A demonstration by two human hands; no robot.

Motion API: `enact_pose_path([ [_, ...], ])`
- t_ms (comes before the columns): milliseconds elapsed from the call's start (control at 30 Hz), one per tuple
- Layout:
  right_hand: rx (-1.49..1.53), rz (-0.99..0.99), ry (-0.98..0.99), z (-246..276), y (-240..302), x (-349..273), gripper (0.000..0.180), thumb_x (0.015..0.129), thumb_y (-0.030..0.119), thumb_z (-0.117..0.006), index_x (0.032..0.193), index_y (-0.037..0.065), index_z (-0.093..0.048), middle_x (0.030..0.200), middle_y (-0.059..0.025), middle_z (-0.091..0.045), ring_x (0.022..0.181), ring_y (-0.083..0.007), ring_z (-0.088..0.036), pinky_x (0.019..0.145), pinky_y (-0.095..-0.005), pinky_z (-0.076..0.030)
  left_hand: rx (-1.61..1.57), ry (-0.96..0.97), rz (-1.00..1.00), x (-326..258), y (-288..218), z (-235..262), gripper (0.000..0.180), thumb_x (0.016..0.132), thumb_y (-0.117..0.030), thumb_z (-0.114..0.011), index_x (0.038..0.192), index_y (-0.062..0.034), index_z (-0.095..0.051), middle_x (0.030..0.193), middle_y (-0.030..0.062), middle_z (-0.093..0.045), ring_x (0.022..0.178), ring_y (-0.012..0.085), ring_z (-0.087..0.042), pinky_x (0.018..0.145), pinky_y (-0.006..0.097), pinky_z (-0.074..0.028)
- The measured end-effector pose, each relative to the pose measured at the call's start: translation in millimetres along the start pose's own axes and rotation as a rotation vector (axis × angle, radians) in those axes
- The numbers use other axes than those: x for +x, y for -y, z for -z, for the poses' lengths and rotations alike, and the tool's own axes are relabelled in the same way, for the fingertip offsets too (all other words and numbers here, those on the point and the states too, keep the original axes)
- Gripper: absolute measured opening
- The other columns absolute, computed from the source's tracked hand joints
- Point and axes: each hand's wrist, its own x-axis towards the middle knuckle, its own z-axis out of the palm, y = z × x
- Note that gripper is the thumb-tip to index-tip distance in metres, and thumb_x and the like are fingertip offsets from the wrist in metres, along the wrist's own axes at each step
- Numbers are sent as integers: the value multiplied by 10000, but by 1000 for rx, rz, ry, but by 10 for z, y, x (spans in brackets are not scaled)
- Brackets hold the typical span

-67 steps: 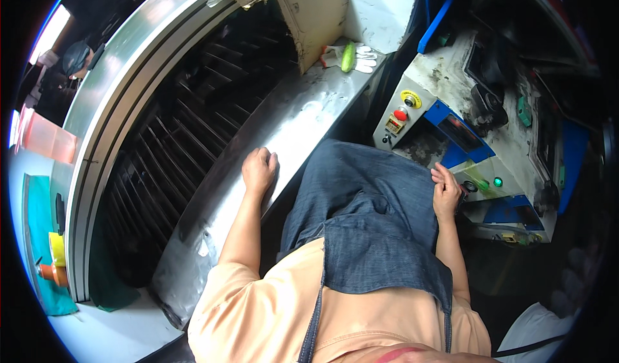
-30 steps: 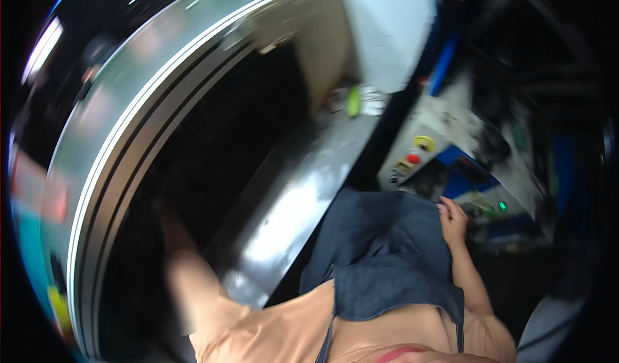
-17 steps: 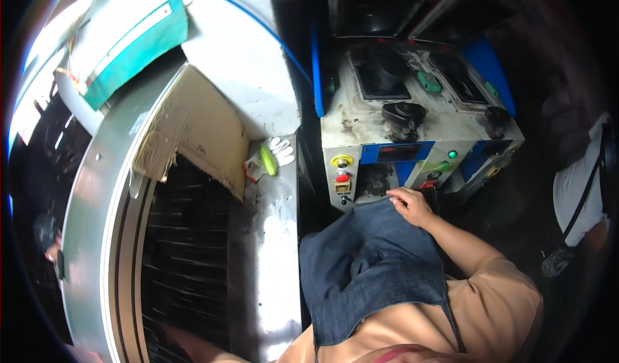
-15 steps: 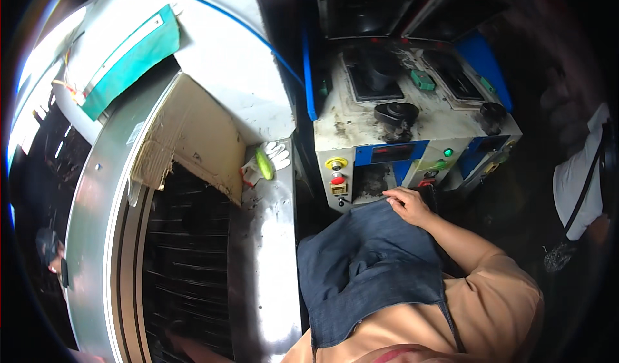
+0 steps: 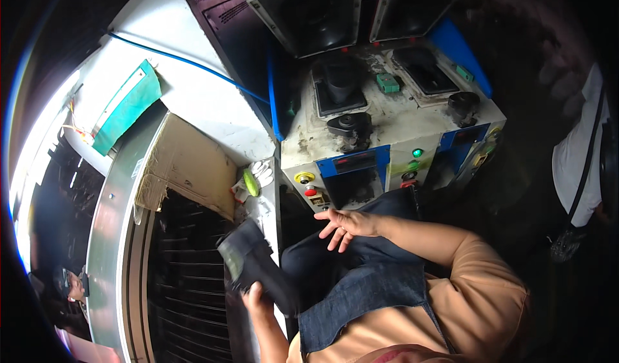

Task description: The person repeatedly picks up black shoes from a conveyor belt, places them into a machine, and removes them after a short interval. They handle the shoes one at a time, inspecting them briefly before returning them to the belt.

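Conveyor: a dark slatted belt runs down the left of the scene inside a curved grey metal frame, with a torn brown cardboard flap over its far end.

Ledge: a narrow grey metal ledge lies just right of the belt; a small yellow-green oblong object and a white glove-like bundle lie at its far end.

Left hand: the left hand is near the lower middle, closed around the near end of a dark, flat, shoe-like piece that shows a pale greenish inner face.

Change: half a second earlier the left hand was out of sight and no dark piece showed at the belt's edge; now the piece is lifted, tilted over the ledge between the belt and the person's lap.

Meaning: judging by this, the piece has just been picked off the belt and is on its way toward the machine.

Right hand: the right hand is open, fingers spread, holding nothing, resting on the dark denim apron as it did a moment ago.

Machine: a stained white press bench with blue panels stands just beyond the right hand, with a yellow-ringed red button, a green lamp and two dark moulds on top.

Far right: another person's white sleeve shows at the edge.
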Motion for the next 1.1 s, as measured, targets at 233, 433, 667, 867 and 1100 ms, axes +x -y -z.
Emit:
enact_pose_path([
  [233, 377, 50, 349, 615, 246, -1150, 1068, 806, 872, -172, 1518, 86, -302, 1346, -193, -569, 1160, -355, -621, 852, -508, -579, 1072, 1269, -669, 832, -547, -2030, 1011, 541, -352, -876, 1409, -39, -463, 1275, 200, -608, 1188, 346, -596, 1025, 416, -458],
  [433, 678, 440, 6, 576, -244, -1727, 864, 901, 520, -630, 1535, 67, -254, 1501, -147, -426, 1354, -295, -462, 1109, -513, -396, 1316, 1735, -929, 924, -690, -3210, 1052, 519, -411, -846, 1444, -109, -448, 1328, 147, -573, 1245, 333, -537, 1062, 463, -401],
  [667, 642, 933, -469, 1230, 211, -2218, 645, 941, 356, -602, 1454, 15, -411, 1485, -129, -465, 1366, -296, -448, 1151, -478, -344, 995, 768, -899, 1185, -283, -2998, 498, 772, -77, -726, 1253, -57, -600, 1119, 149, -646, 1097, 351, -593, 943, 420, -464],
  [867, 153, 809, -1001, 2460, 1396, -2416, 511, 904, 271, -681, 1347, 62, -535, 1232, -77, -622, 1060, -206, -631, 812, -379, -562, 1475, 444, -398, 1617, 525, -1199, 314, 853, -165, -685, 1136, -45, -622, 989, 186, -651, 947, 381, -606, 854, 446, -475],
  [1100, -782, 450, -1211, 3797, 2231, -1813, 686, 795, 272, -782, 1408, 153, -501, 1270, -125, -605, 1162, -237, -586, 880, -395, -520, 1781, -118, -177, 1236, 1195, 216, 371, 887, -302, -638, 1171, -70, -578, 982, 186, -564, 947, 388, -550, 833, 482, -426],
])
